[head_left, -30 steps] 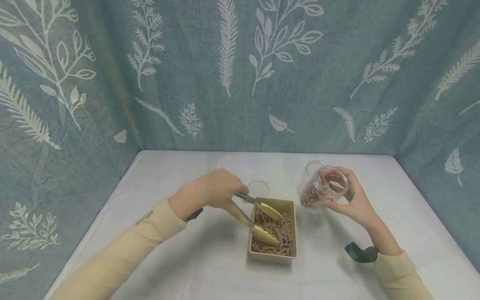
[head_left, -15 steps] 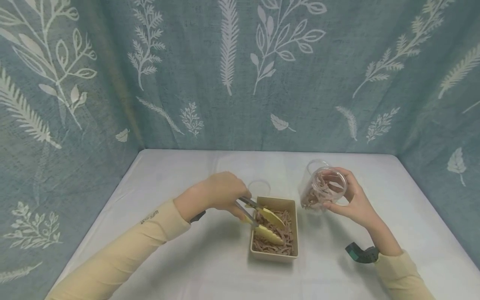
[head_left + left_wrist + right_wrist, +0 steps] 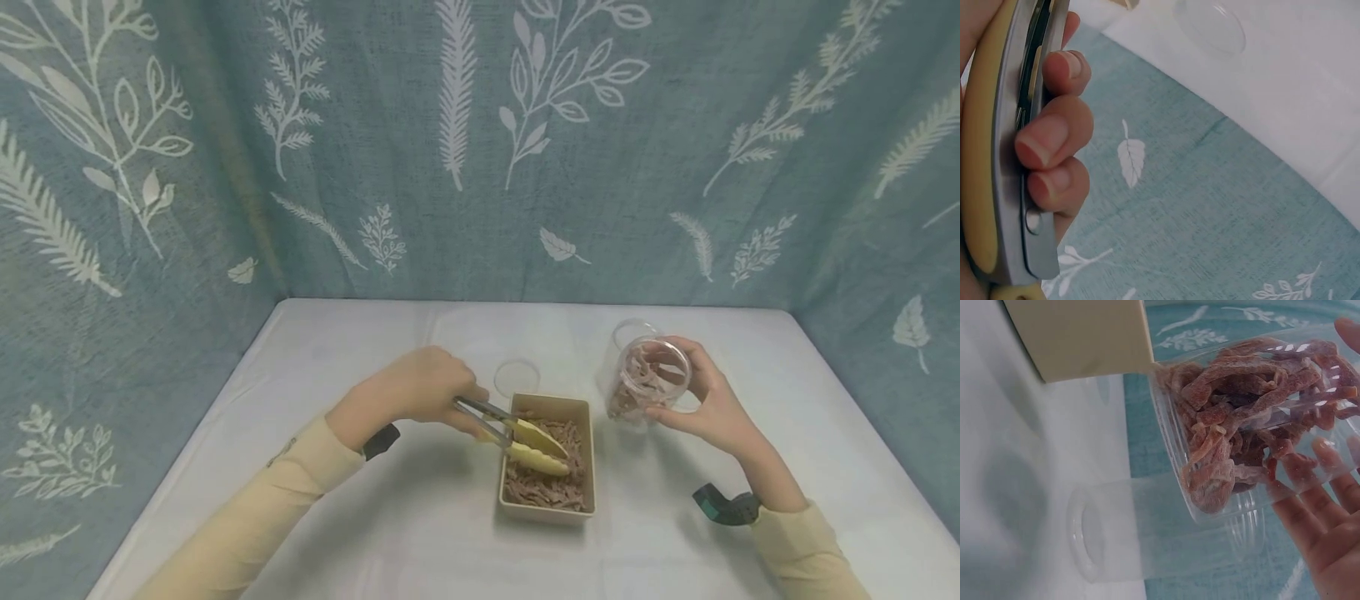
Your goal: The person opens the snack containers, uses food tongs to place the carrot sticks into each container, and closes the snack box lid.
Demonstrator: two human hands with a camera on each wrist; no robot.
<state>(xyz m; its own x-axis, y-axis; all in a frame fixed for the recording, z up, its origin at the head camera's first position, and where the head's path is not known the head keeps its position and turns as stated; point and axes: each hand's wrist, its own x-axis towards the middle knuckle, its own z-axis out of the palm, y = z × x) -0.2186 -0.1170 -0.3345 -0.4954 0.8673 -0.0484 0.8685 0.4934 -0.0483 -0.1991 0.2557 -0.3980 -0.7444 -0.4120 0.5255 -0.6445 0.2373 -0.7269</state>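
My left hand (image 3: pixel 420 387) grips a pair of metal tongs (image 3: pixel 1013 156) with yellow handle grips, fingers curled round them in the left wrist view. Their yellow tips (image 3: pixel 542 460) are close together over the beige rectangular box (image 3: pixel 546 516). Brownish-pink dried strips (image 3: pixel 551 496) fill the lower part of that box. To its right, my right hand (image 3: pixel 708 408) holds a clear plastic jar (image 3: pixel 633 396), tilted with its mouth towards me. More reddish-brown strips (image 3: pixel 1241 419) lie inside the jar, and the fingers spread along its wall in the right wrist view.
A clear round lid (image 3: pixel 517 380) lies flat behind the box. Another clear, see-through jar (image 3: pixel 1166 531) stands behind the held one, its rim (image 3: pixel 636 323) showing in the head view. Everything is on a white-covered table (image 3: pixel 360 333), with a leaf-patterned blue-green curtain (image 3: pixel 420 150) around it.
The tongs' tips have drawn closer together over the box, and my left hand has shifted slightly left. My right hand and the jar have barely moved.
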